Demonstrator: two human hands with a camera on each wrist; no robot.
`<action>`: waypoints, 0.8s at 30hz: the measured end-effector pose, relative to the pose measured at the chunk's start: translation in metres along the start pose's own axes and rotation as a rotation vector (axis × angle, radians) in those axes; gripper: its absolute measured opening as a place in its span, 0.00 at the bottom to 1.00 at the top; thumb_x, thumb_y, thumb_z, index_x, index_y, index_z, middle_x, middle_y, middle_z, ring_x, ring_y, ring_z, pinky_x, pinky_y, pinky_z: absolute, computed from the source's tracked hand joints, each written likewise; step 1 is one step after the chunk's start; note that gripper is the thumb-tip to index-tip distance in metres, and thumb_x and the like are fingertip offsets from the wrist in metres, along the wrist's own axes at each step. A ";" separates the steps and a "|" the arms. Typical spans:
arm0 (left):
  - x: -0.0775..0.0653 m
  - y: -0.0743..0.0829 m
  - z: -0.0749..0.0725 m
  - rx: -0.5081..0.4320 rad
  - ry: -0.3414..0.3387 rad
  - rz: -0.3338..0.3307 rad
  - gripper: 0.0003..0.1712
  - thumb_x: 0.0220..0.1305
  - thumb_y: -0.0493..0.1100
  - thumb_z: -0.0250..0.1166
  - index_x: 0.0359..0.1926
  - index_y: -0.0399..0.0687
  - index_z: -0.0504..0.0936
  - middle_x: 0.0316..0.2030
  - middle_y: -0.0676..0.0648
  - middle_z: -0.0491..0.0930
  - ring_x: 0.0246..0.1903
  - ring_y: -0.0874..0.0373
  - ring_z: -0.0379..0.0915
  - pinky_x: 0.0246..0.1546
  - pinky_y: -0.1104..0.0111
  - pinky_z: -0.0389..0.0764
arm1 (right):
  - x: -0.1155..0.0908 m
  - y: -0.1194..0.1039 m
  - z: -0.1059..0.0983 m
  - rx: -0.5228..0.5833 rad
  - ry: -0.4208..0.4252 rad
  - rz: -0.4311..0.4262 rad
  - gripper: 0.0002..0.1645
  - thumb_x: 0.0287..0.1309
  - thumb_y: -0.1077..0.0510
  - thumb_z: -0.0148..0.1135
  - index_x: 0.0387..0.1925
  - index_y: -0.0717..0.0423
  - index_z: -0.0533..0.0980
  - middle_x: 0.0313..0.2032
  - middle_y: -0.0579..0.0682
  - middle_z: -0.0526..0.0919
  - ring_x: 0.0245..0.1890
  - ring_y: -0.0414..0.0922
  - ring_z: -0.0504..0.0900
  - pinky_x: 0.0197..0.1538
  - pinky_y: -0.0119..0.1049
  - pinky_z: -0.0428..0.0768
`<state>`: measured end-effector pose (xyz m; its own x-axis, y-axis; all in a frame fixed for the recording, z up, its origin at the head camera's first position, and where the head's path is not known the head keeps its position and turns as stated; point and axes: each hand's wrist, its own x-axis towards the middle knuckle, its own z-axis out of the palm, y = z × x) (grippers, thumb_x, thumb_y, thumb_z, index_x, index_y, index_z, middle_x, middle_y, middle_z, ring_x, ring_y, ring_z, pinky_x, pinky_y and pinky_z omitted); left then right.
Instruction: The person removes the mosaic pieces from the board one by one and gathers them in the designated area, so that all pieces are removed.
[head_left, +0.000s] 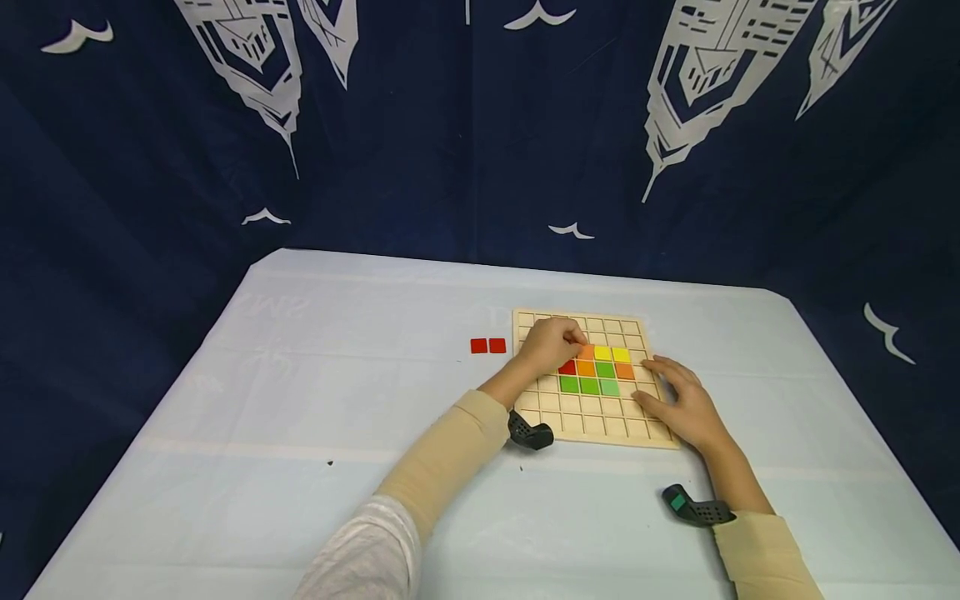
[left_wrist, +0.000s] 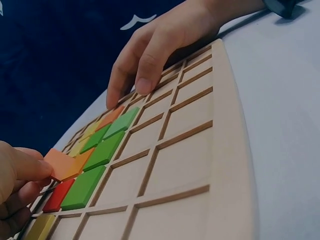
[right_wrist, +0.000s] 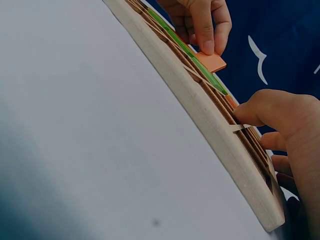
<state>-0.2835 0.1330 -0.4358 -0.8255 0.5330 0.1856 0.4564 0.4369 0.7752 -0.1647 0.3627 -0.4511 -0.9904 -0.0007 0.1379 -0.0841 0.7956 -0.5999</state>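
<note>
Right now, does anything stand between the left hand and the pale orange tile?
Nothing visible does: the left hand directly pinches the pale orange tile with thumb and finger, over the wooden grid board.

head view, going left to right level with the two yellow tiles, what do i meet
First red tile, second red tile, left hand, light orange tile, first yellow tile, second yellow tile, right hand.

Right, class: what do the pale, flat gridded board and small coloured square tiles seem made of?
Pale beige gridded board: probably matt wood, given its natural tone and the browner inner edges of its grid.

Thin square red, green, orange and yellow tiles: perhaps painted wood or plastic, smooth, with even colour and crisp edges; the pictures leave it open.
</note>
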 end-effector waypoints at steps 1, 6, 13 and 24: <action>0.000 0.000 -0.001 -0.004 -0.001 -0.001 0.03 0.62 0.36 0.67 0.36 0.47 0.86 0.33 0.52 0.85 0.30 0.66 0.75 0.33 0.78 0.73 | 0.000 0.000 0.000 0.000 0.000 -0.001 0.38 0.59 0.47 0.65 0.64 0.64 0.68 0.68 0.67 0.60 0.69 0.68 0.53 0.63 0.69 0.53; -0.001 -0.001 -0.004 -0.080 0.013 -0.032 0.02 0.61 0.37 0.68 0.35 0.47 0.87 0.31 0.54 0.84 0.29 0.65 0.74 0.32 0.76 0.73 | 0.001 -0.002 0.000 -0.001 -0.006 0.004 0.38 0.59 0.47 0.65 0.65 0.64 0.67 0.69 0.67 0.60 0.69 0.68 0.52 0.63 0.69 0.53; -0.006 -0.005 -0.019 -0.261 0.040 -0.085 0.03 0.62 0.38 0.68 0.36 0.46 0.87 0.30 0.55 0.82 0.29 0.61 0.75 0.29 0.73 0.74 | 0.001 -0.004 0.000 -0.002 -0.005 -0.005 0.38 0.59 0.47 0.65 0.64 0.65 0.67 0.68 0.67 0.60 0.68 0.68 0.53 0.63 0.69 0.54; -0.013 -0.016 -0.041 -0.207 0.084 -0.113 0.03 0.60 0.39 0.70 0.35 0.46 0.88 0.32 0.55 0.84 0.34 0.63 0.75 0.37 0.74 0.72 | 0.000 -0.003 0.000 -0.001 -0.009 0.000 0.39 0.60 0.46 0.64 0.65 0.65 0.66 0.69 0.67 0.59 0.68 0.69 0.52 0.62 0.70 0.53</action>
<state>-0.2941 0.0897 -0.4263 -0.8962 0.4231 0.1337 0.2891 0.3283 0.8992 -0.1642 0.3604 -0.4494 -0.9913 -0.0061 0.1313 -0.0842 0.7963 -0.5990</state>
